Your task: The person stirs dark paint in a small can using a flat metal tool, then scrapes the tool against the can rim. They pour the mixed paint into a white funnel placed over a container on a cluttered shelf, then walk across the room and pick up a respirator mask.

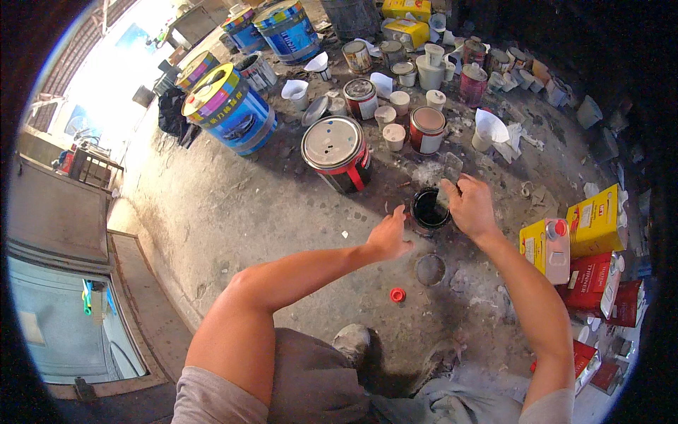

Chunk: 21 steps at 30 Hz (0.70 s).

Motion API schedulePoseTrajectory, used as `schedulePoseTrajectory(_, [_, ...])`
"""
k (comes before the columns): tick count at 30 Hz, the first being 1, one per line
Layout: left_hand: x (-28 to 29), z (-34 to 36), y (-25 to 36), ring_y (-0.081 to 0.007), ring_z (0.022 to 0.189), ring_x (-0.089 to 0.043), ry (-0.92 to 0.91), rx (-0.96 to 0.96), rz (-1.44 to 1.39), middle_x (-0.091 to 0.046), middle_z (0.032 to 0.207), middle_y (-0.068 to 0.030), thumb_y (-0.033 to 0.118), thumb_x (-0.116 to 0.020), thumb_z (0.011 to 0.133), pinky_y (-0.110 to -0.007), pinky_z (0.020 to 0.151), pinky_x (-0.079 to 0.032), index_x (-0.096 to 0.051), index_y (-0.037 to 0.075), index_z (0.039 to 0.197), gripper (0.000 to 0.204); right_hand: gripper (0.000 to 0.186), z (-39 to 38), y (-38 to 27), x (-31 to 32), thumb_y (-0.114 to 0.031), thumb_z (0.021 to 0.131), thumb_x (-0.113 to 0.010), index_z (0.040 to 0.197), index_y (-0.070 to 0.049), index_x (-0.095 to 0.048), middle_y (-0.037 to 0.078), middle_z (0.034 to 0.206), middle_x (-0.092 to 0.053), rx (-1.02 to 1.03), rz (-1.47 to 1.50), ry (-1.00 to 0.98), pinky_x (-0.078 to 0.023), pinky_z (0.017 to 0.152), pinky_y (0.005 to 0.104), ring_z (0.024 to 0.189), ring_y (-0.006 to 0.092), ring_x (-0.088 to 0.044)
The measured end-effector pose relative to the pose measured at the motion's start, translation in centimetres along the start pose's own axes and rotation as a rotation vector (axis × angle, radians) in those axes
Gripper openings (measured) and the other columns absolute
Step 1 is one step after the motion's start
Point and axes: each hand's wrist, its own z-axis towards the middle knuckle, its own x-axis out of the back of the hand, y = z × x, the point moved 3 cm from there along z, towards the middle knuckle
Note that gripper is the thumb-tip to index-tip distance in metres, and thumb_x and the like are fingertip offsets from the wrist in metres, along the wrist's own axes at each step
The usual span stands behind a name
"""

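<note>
A small open can (431, 212) with black liquid inside stands on the concrete floor in front of me. My left hand (390, 235) is at the can's left side, fingers apart, holding nothing; whether a fingertip touches the can is hard to tell. Over the can's right rim, my right hand (470, 206) is closed on a thin, flat, greyish strip (443, 198), whose lower end is at the can's mouth. A round lid (430, 270) lies just below the can. Nearer to me is a small red cap (397, 295).
A large closed paint can (336, 150) and a red-labelled can (427, 131) stand beyond. Blue pails (236, 116) are at the far left. To the right are yellow tins (595, 219) and red tins (592, 277). Several cups and a paper funnel (489, 130) stand farther back.
</note>
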Motion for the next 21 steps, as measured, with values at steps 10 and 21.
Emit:
schedulePoseTrajectory(10, [0.1,0.0,0.2,-0.0418,0.13,-0.047,-0.013,0.02,0.01,-0.051,0.141,-0.0248,0.026,-0.08,0.075,-0.044,0.109,-0.04,-0.016,-0.003,0.148,0.102,0.039,-0.1,0.1,-0.4,-0.021,0.091,-0.068,0.066,0.007,-0.057,0.021,0.071,-0.058,-0.051,0.116,-0.031,-0.043,0.056,0.0435,0.063,0.0358,-0.059])
schedulePoseTrajectory(21, [-0.2,0.2,-0.2,-0.0419,0.129,-0.048,0.0,0.003,0.01,-0.052,0.14,-0.025,0.027,-0.08,0.075,-0.045,0.108,-0.04,-0.017,-0.004,0.148,0.101,0.046,-0.1,0.7,-0.4,-0.021,0.091,-0.071,0.059,0.006,-0.051,0.019,0.062,-0.053,-0.191,0.179,-0.069,-0.042,0.054,0.0414,0.056,0.0323,-0.054])
